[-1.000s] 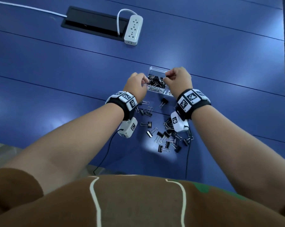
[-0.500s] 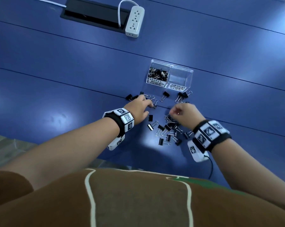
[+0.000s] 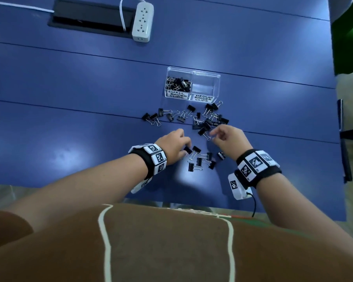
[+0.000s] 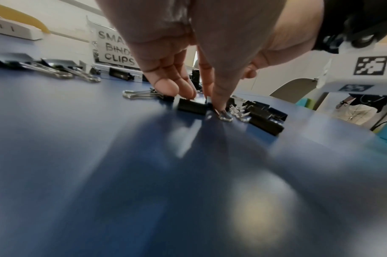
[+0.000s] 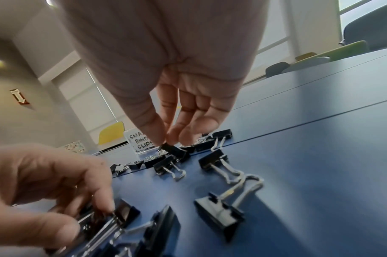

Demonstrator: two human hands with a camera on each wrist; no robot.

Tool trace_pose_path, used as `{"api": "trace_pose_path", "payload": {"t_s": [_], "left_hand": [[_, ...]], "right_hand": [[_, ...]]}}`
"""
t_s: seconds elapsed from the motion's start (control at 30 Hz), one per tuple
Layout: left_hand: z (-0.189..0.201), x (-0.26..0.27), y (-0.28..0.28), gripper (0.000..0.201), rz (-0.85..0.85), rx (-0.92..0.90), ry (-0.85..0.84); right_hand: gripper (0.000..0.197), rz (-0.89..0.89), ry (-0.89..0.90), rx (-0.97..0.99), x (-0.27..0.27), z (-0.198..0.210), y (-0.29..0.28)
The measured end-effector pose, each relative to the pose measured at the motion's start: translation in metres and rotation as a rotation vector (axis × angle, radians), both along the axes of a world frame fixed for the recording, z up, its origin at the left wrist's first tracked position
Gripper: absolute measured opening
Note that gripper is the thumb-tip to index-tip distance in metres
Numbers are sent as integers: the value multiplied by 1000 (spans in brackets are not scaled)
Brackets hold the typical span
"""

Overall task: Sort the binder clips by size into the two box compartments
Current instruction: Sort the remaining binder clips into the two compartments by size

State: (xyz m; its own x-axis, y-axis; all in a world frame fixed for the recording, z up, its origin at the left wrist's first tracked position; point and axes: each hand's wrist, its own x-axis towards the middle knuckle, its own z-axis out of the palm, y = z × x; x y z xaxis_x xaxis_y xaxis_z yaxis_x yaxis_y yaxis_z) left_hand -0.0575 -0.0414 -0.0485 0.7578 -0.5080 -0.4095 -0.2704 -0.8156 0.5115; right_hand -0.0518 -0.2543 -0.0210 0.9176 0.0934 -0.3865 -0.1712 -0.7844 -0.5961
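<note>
Head view: your left hand [image 3: 174, 146] pinches a binder clip [image 3: 187, 150] on the blue table [image 3: 70, 98]; your right hand [image 3: 228, 137] pinches another clip [image 3: 202, 131] just near of the clear box [image 3: 192, 84], whose left compartment holds small clips.

The table [image 3: 70, 82] is deep blue with pale glare patches. The binder clips [image 3: 200, 159] are black with silver wire handles. The box [image 3: 216, 78] is clear, its labels white with black lettering. Both wristbands [image 3: 256, 165] are black, carrying white blocks printed with black square-code patterns. The power strip [image 3: 142, 21] and its cord are white, beside a black recessed panel [image 3: 90, 16]. The person's shirt [image 3: 171, 251] is brown with white lines.
</note>
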Motion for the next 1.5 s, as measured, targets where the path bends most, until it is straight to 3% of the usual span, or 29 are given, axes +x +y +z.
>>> {"api": "trace_pose_path", "payload": {"t_s": [0.17, 0.3, 0.5, 0.6, 0.7, 0.87, 0.97, 1.1, 1.27, 1.5], "left_hand": [[2, 13, 21, 21, 105, -18, -38], [11, 10, 10, 20, 58, -44, -53], [10, -20, -30, 32, -158, -34, -42], [5, -25, -32, 41, -222, 3, -53], [4, -20, -23, 37, -237, 36, -88], [9, -7, -8, 13, -177, 33, -127], [12, 1, -13, 12, -129, 14, -153], [10, 14, -31, 32, -66, 5, -209], [14, 36, -50, 51, 18, 67, -210], [16, 58, -59, 36, 120, 16, -212]], "right_hand": [[12, 100, 116, -75, -25, -3, -16], [14, 178, 107, -123, -34, -16, -11], [11, -117, 24, -29, -25, -18, -23], [9, -266, 35, -3, -27, -18, -44], [9, -318, 75, 0, -34, -25, -54], [13, -150, 113, -48, -46, -34, -37], [11, -210, 108, 16, -38, -32, -36], [16, -261, -1, -15, -18, -26, -33], [18, -80, 75, -135, -1, -26, -10], [26, -59, 1, -137, 12, -22, 19]]}}
